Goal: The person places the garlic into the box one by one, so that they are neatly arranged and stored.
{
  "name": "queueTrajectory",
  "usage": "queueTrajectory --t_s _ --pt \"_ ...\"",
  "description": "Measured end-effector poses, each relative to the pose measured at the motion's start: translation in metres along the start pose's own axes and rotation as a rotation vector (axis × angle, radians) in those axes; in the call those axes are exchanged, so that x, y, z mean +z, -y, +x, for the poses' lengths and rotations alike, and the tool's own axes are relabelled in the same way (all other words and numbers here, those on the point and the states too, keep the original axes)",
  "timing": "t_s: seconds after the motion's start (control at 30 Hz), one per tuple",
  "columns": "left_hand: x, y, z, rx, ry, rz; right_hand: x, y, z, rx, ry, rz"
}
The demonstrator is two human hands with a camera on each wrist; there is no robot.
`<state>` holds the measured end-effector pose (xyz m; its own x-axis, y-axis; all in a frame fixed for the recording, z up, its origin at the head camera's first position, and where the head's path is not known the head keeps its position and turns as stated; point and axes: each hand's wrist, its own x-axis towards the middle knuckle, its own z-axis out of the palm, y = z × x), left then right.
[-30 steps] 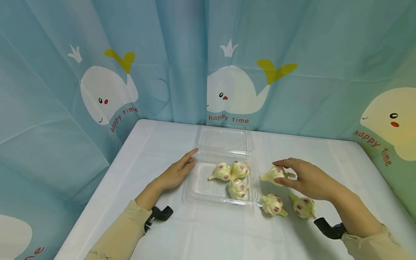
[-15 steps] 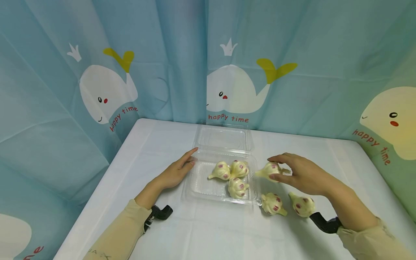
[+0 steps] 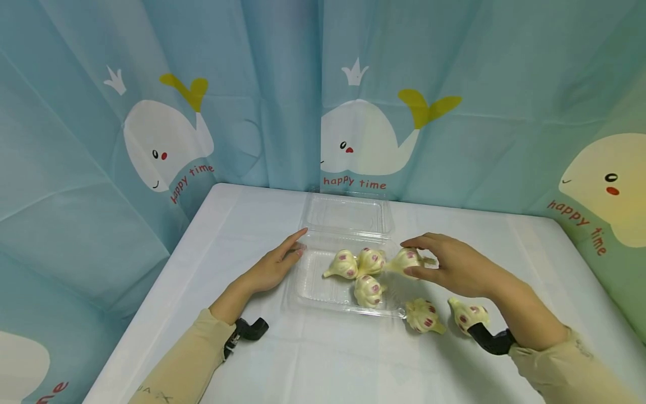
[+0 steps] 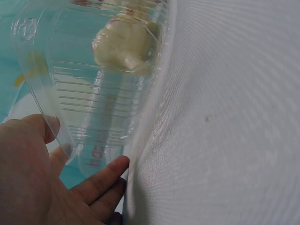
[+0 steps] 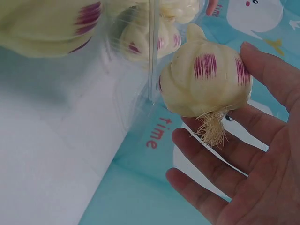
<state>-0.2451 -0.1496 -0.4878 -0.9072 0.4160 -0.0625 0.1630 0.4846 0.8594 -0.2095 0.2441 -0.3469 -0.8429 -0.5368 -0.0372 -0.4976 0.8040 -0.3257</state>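
Garlic sits at box R rim, pinched betw. R hand thumb & fingers. Prob. light, stiff, slick; grip belly (root tuft likely frays). L hand fingers, extended, touch box.

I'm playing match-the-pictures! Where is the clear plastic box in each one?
Head: the clear plastic box is near the middle, a bit below centre, with its lid open.
Left wrist: the clear plastic box is in the upper left.
Right wrist: part of the clear plastic box is at the top middle.
Shared landmark: the garlic bulbs inside it.
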Motion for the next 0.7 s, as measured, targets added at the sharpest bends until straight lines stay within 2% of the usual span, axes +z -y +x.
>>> queueTrajectory --t_s 0.7 --pt "0.000 0.002 0.002 0.003 0.000 0.019 0.002 0.014 0.014 -0.047 0.020 0.015"
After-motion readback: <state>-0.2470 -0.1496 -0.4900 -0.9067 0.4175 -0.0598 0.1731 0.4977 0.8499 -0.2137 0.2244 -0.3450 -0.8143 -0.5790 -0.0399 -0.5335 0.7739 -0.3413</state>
